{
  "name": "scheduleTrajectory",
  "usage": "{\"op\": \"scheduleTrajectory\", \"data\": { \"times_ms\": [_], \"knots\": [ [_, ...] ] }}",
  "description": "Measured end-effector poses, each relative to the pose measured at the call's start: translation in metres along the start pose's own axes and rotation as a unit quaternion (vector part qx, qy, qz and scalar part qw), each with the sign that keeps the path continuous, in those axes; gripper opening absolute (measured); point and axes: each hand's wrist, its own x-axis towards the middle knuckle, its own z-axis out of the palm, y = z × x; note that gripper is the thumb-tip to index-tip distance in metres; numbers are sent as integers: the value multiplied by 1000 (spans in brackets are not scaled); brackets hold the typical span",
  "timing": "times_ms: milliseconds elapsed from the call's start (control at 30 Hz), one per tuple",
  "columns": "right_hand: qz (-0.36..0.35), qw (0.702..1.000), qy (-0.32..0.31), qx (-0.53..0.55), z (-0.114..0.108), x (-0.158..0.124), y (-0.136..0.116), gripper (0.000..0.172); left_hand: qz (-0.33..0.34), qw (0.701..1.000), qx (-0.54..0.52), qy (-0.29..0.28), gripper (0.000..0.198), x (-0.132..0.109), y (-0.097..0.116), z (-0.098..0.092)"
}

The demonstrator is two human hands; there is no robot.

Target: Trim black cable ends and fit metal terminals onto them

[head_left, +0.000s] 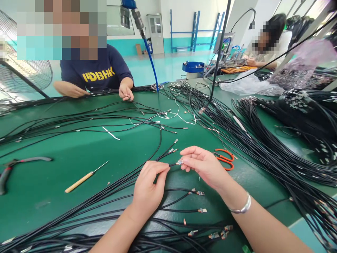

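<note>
Between my two hands a thin black cable (172, 164) runs to a small metal connector (179, 162) with coloured wires at its end. My left hand (150, 182) pinches the cable a short way behind the connector. The fingertips of my right hand (204, 163), with a silver bangle on the wrist, close on the connector itself. Just beyond my hands lie several cable ends with bare connectors (172, 150). Closer to me, more connector-tipped cables (181, 211) lie under and beside my left forearm. Orange-handled scissors (226, 160) rest right beside my right hand.
A wooden-handled awl (80, 181) and pliers (12, 165) lie to the left. Thick bundles of black cable (263, 140) cover the right side. Across the green table (123, 147) a co-worker's hand (126, 89) handles cables. A dark cord (219, 52) and blue hose (150, 59) hang down.
</note>
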Motion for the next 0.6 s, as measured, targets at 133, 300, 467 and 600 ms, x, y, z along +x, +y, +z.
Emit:
{"op": "scheduleTrajectory", "data": {
  "times_ms": [133,300,467,600],
  "knots": [
    [-7,1000,8,-21,0,1,-1,18,4,1000,3,-2,18,-1,0,1],
    [29,980,14,-197,-13,4,-4,19,-16,992,56,-114,10,-1,1,-2],
    [87,944,-24,-316,-28,7,-2,14,-18,965,122,-231,15,17,-1,-15],
    [100,921,-74,-369,-32,4,-2,11,2,950,209,-231,15,37,-21,-8]
  ]
}}
